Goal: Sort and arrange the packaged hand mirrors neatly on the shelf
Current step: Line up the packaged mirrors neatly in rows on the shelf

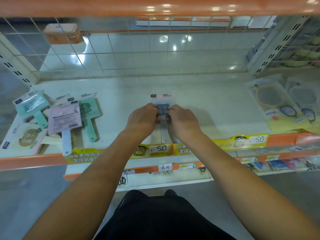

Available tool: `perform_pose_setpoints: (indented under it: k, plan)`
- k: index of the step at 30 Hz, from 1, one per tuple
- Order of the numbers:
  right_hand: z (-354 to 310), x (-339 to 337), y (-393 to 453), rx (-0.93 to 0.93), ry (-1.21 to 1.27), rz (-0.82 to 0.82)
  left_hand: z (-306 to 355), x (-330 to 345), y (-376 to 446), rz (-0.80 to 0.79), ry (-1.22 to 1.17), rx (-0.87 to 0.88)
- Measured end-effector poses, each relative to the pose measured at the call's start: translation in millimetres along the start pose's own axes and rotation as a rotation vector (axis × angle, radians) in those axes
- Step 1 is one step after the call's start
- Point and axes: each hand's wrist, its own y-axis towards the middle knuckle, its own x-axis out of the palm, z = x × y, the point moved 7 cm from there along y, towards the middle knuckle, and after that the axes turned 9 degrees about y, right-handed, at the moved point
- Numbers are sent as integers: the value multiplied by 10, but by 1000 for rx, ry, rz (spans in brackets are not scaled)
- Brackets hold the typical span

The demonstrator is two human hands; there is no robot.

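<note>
A packaged hand mirror with a blue label (pixel 162 103) lies flat in the middle of the white shelf (pixel 207 104), its handle pointing toward me. My left hand (pixel 142 118) and my right hand (pixel 181 120) both rest on it, fingers curled over its left and right edges. At the shelf's left end lies a loose pile of packaged mirrors: a pink one (pixel 65 116) face down, a green one (pixel 88 110), a teal one (pixel 32 106) and a cream one (pixel 24 137).
Packaged round mirrors on yellow cards (pixel 275 104) lie at the right end. A wire grid (pixel 121 54) backs the shelf. Price tags (pixel 159 148) line the orange front edge. An orange shelf (pixel 155 6) hangs overhead; lower shelves hold small goods.
</note>
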Motion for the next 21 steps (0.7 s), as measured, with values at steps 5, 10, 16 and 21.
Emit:
perform_pose_setpoints:
  k: [5, 10, 16, 21]
  plan:
    - [10, 39, 22, -8, 5, -26, -19, 3, -1, 19, 16, -28]
    - [32, 28, 21, 0, -18, 6, 8, 21, -8, 27, 36, -50]
    - [68, 66, 57, 29, -35, -18, -2, 129, -3, 28, -6, -127]
    - [60, 14, 43, 36, -41, -10, 23, 134, -39, 27, -24, -147]
